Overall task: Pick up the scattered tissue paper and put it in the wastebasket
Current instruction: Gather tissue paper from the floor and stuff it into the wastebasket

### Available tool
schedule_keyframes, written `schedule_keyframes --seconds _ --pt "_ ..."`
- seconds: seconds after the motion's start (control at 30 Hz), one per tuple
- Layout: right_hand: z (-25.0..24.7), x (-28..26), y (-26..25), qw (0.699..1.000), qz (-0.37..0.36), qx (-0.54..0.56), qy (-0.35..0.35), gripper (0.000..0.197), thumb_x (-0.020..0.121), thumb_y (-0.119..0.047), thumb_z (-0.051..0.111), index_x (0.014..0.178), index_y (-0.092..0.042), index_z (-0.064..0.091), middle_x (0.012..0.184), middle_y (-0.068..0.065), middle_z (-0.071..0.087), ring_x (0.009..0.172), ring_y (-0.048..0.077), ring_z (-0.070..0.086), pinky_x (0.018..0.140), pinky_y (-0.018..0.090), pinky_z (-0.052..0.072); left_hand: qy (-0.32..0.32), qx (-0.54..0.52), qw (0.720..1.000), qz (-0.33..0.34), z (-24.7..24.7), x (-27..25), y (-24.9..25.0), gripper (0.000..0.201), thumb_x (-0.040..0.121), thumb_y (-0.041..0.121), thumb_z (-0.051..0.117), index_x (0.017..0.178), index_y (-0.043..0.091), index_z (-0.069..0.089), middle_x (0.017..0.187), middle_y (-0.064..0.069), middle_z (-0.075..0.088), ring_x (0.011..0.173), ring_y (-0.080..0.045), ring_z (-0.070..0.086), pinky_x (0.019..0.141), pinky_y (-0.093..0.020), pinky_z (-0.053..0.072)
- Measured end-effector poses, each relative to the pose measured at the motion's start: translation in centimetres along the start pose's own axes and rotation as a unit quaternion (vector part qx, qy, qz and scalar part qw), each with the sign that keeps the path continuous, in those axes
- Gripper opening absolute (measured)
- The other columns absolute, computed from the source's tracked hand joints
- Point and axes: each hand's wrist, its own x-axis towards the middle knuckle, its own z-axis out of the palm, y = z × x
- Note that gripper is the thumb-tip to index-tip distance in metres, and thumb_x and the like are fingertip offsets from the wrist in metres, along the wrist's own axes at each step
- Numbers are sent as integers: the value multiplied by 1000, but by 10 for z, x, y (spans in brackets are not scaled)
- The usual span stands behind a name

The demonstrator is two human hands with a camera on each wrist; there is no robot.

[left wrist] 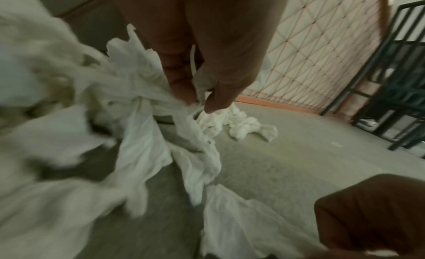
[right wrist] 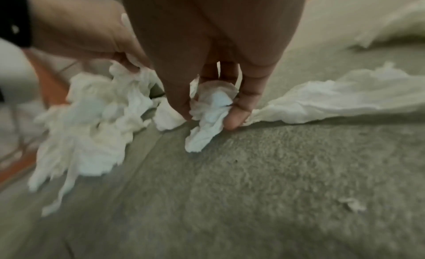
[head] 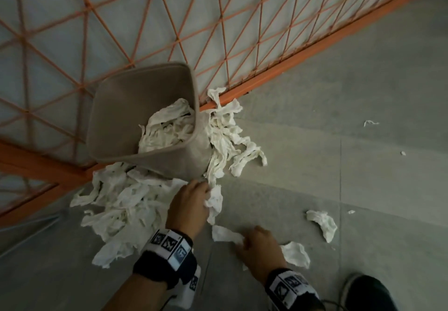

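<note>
An enclosed indoor test or workshop area: grey tiled floor [head: 363, 92], orange mesh partition [head: 218, 31] toward twelve o'clock, dark metal rack [left wrist: 395, 72] at two o'clock.

Both arms stretched downward, left hand [head: 188, 204] and right hand [head: 259, 245] pinching (fingers curled).

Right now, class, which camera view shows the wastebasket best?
The head view: the wastebasket shows whole, open-topped, tissue paper inside. The left wrist view catches only a blurred part behind the left hand; the right wrist view shows none.
</note>
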Motion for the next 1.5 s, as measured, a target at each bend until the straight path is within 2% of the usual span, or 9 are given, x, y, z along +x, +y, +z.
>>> schedule_keyframes --seconds 0.13,0.23,0.37,0.57,0.9,1.03,1.27,1.37,1.5 --pt "-17 -3 8 983 3 159 88 26 79 -10 57 67 -25 39 81 -4 44 71 15 45 58 15 34 -6 -7 999 51 1 35 31 49 75 1 61 114 30 52 123 -1 42 95 -26 60 73 -37 52" --pt "-33 -8 24 968 -8 179 174 32 76 -1 61 93 -26 52 108 0 42 87 17 51 76 13 38 -51 59 996 40 14 65 44 66 79 15 64 130 43 33 146 0 20 121 -36 43 89 -51 50" --pt "-49 -10 52 971 28 110 209 61 77 -6 63 127 -36 46 140 0 25 118 27 50 95 37 48 -117 120 986 1 22 90 38 77 87 11 55 141 51 16 160 3 -5 134 -42 24 104 -51 38" --pt "-41 -5 77 950 89 196 226 32 83 -20 66 112 -32 60 126 -7 34 94 18 57 86 40 55 -68 101 992 46 24 83 13 35 89 6 51 123 15 53 123 -10 52 115 -32 47 89 -42 46" --pt "-54 19 55 913 132 318 218 6 81 -15 55 78 -20 58 77 5 62 76 26 59 64 33 44 66 -146 986 -35 1 18 19 19 88 31 52 84 13 56 93 3 51 83 -20 53 75 -33 44" --pt "-70 31 27 912 111 343 197 18 84 -27 59 97 -15 60 90 6 65 84 27 62 66 31 45 90 -139 984 -58 -4 0 4 24 78 20 69 74 19 45 90 7 43 71 -15 47 67 -28 40" --pt "-72 66 -16 985 -54 95 133 59 87 -11 50 138 -37 38 128 10 44 99 35 60 87 37 50 -99 -103 989 -38 24 -29 -15 79 76 -7 56 141 34 37 145 5 34 127 -17 44 104 -33 42" --pt "-60 79 -26 988 -114 -68 74 66 84 -16 57 141 -41 34 151 8 20 112 41 55 93 45 50 -106 -87 990 -32 36 -34 -22 51 80 -1 57 127 21 57 132 -1 50 120 -23 51 100 -28 42" --pt "-45 76 -15 983 -125 -72 114 42 82 -18 58 124 -27 58 140 7 39 115 37 52 94 43 48 -43 -49 998 -25 26 -25 -12 19 77 6 57 94 8 66 102 -10 64 99 -31 58 79 -35 46"
